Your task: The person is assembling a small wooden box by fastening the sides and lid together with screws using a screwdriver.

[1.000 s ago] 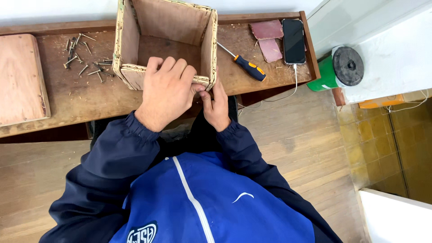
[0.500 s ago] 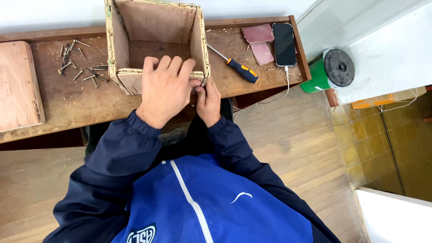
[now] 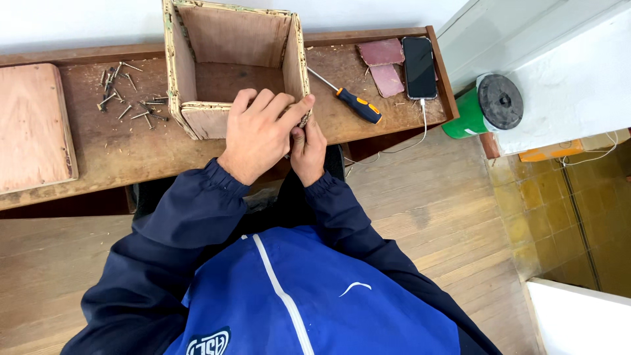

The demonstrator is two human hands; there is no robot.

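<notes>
On the wooden bench (image 3: 92, 158), our left hand (image 3: 259, 135) curls its fingers over the near right corner of the open wooden box (image 3: 233, 62), while our right hand (image 3: 307, 151) pinches closed beneath it, contents hidden.

Your wooden box (image 3: 233, 62) is open on top and stands upright on the brown bench (image 3: 85, 154). Its walls are thin, rough boards with pale edges. Its front right corner sits at the bench's near edge.
</notes>
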